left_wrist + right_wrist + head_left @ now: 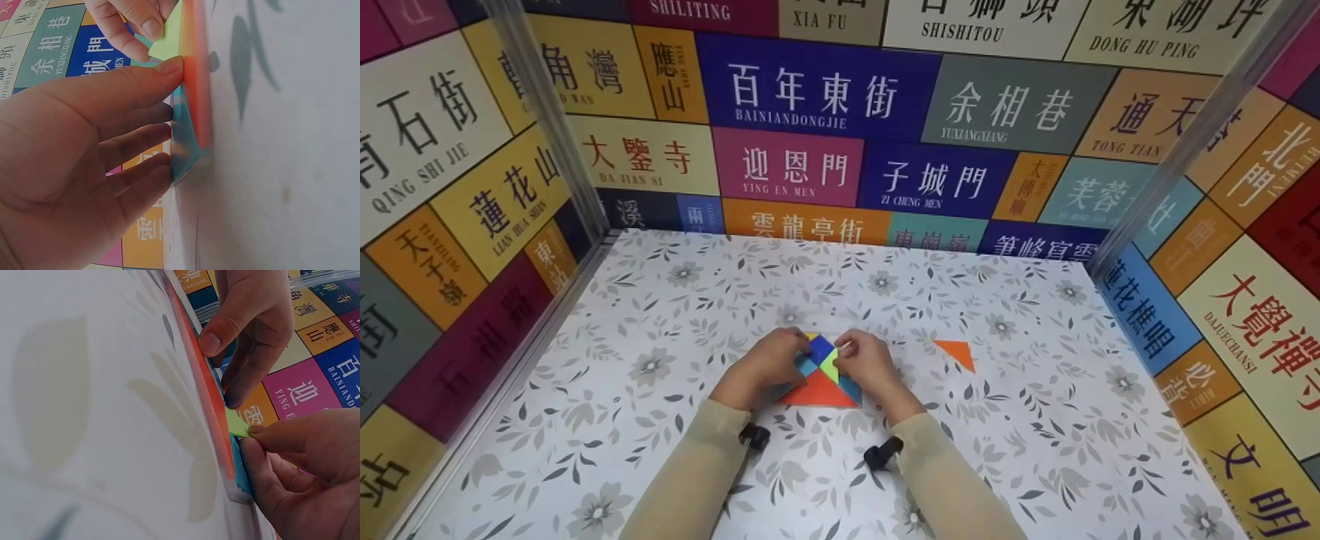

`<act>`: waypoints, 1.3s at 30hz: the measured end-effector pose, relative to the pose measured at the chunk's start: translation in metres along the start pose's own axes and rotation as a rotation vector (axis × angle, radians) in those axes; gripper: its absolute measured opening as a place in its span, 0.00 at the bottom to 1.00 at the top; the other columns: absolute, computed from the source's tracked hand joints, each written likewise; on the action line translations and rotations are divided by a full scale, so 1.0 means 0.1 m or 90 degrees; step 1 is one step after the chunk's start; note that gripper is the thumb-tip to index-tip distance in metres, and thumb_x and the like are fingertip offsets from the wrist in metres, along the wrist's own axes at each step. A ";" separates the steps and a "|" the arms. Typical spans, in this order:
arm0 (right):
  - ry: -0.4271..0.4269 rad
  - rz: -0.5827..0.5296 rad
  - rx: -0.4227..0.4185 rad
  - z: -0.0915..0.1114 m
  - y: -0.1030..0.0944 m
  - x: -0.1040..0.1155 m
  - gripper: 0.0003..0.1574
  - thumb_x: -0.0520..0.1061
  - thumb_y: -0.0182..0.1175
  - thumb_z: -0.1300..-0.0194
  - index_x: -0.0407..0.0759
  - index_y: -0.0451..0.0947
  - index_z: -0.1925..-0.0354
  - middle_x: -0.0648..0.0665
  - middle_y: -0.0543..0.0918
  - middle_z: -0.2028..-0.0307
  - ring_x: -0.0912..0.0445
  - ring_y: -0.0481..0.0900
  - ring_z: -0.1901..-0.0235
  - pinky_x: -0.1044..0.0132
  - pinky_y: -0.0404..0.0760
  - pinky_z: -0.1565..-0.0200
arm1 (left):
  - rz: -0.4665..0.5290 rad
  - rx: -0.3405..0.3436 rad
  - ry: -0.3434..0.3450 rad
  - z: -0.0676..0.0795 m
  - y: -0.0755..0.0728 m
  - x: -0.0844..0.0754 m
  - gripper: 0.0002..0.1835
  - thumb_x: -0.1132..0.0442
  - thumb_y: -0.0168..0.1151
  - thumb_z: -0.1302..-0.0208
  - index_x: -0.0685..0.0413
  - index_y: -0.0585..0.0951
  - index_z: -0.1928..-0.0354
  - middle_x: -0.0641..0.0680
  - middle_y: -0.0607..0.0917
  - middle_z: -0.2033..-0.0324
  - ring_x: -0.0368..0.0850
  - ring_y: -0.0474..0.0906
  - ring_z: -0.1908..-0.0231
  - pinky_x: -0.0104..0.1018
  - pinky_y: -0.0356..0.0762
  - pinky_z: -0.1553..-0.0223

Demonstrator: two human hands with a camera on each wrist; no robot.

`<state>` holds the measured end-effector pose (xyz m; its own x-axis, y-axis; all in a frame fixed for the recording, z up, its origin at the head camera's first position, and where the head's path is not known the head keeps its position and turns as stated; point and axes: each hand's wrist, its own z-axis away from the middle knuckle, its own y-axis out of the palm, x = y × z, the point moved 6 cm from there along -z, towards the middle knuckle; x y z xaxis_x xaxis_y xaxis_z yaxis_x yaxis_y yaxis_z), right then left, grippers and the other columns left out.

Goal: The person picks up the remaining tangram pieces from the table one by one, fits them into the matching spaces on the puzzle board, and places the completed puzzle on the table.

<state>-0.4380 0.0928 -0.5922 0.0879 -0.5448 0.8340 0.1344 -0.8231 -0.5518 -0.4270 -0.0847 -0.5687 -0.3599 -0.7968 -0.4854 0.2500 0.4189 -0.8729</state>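
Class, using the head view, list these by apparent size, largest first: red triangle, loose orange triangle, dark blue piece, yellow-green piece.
1. Red triangle
2. Loose orange triangle
3. Dark blue piece and yellow-green piece: unsure, so not ranked; the right fingers partly cover the yellow-green piece.

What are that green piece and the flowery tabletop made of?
The green piece looks like thin plastic or card, smooth, with crisp straight edges. The flowery tabletop seems covered in printed vinyl or paper, fairly matte: no sharp reflections show.
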 end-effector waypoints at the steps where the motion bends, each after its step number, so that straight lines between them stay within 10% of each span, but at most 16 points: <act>1: 0.000 0.005 -0.002 0.00 0.00 0.00 0.13 0.36 0.73 0.40 0.44 0.85 0.56 0.48 0.86 0.69 0.58 0.83 0.71 0.65 0.83 0.65 | 0.003 0.001 -0.004 0.00 0.00 0.00 0.27 0.66 0.84 0.51 0.61 0.89 0.46 0.60 0.86 0.43 0.59 0.81 0.43 0.52 0.79 0.36; 30: -0.016 0.048 -0.033 0.00 0.01 0.02 0.15 0.33 0.71 0.46 0.39 0.88 0.57 0.49 0.84 0.73 0.60 0.78 0.77 0.68 0.79 0.71 | 0.002 -0.003 0.001 0.00 0.00 0.00 0.26 0.64 0.84 0.50 0.62 0.88 0.47 0.60 0.87 0.45 0.57 0.82 0.43 0.51 0.79 0.35; 39: 0.054 -0.018 -0.018 -0.01 -0.01 -0.05 0.15 0.35 0.67 0.44 0.42 0.86 0.55 0.48 0.84 0.72 0.56 0.80 0.73 0.66 0.80 0.67 | -0.078 0.000 -0.007 0.00 0.00 -0.09 0.21 0.65 0.83 0.49 0.60 0.90 0.52 0.58 0.86 0.52 0.54 0.82 0.54 0.50 0.82 0.44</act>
<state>-0.4393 0.0961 -0.5958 -0.0002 -0.5319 0.8468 0.1078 -0.8419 -0.5287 -0.4238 -0.0772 -0.5645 -0.3772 -0.8471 -0.3744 0.2048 0.3179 -0.9257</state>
